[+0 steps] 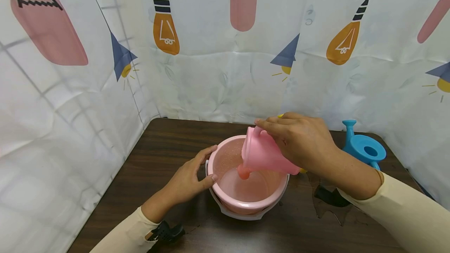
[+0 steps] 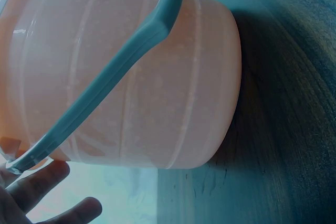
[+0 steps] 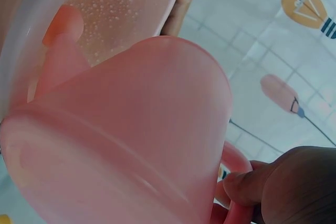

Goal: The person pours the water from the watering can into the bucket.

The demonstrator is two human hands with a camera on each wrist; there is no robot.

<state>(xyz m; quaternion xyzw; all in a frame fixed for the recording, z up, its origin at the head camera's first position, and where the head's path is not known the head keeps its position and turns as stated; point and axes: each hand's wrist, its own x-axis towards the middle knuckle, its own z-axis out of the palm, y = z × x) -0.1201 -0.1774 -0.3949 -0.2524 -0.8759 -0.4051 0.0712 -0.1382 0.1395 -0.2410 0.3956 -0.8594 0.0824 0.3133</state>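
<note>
A pink bucket with a pale bail handle hanging down its side stands upright on the dark table. My left hand rests on its left rim, thumb and forefinger on the edge, other fingers extended outside. My right hand grips the loop handle of a pink watering can. The can lies tipped over the right rim, its mouth to the left. Its spout ends in an orange-red rose inside the bucket. Droplets cling to the bucket's inner wall.
A blue watering can stands at the back right of the wood-grain table. Something yellow shows partly behind the pink can. Spilled water lies under the right forearm. A printed curtain closes off the back and left.
</note>
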